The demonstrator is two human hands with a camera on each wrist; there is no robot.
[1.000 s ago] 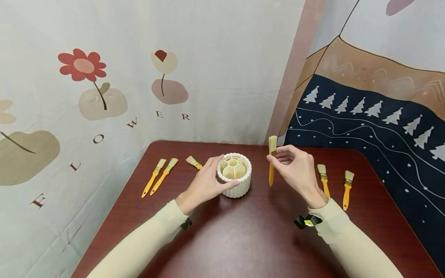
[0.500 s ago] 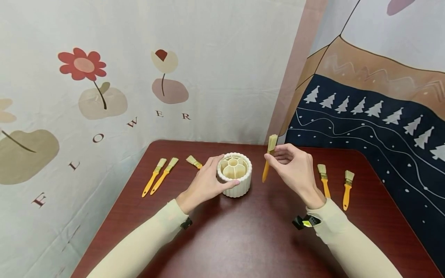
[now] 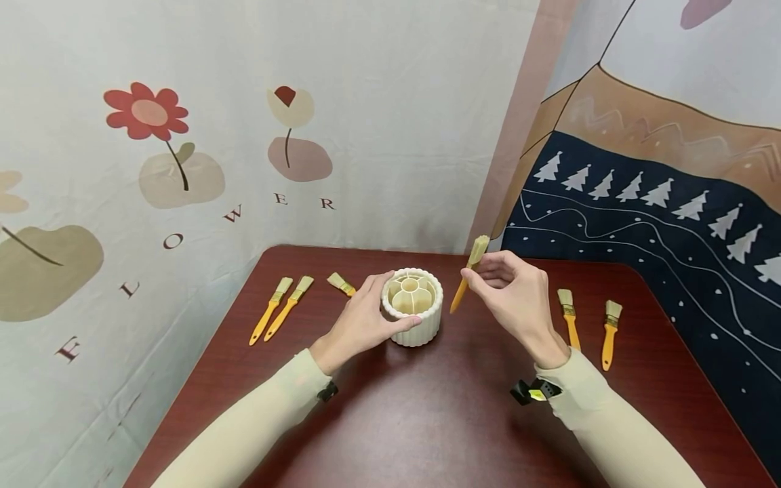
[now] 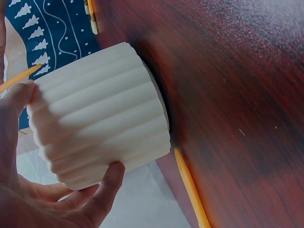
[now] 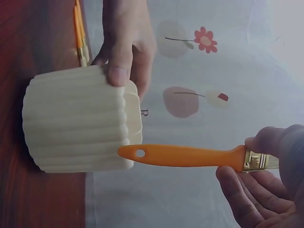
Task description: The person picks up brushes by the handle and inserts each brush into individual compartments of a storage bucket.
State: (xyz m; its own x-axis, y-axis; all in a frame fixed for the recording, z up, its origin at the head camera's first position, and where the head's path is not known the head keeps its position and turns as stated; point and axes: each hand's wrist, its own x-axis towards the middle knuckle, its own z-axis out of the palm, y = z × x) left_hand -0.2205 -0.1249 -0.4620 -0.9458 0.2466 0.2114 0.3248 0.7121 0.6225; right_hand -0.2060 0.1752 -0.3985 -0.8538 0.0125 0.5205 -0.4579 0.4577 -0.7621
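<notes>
A cream ribbed round holder with inner dividers stands on the table, its compartments showing from above. My left hand grips it from the left, thumb on the near rim and fingers round the far side. To its right, my right hand pinches a paintbrush near its metal band, bristles up. The orange handle slants down to the left, its end apart from the holder in the head view. In the right wrist view the brush handle overlaps the holder's rim.
Two paintbrushes lie at the table's left, and another lies partly behind my left hand. On the right side are two more brushes. Printed cloth hangs behind the dark red table.
The brush in my right hand has tilted from upright, its handle end swinging left toward the holder. My right hand has shifted slightly left; my left hand stays on the holder.
</notes>
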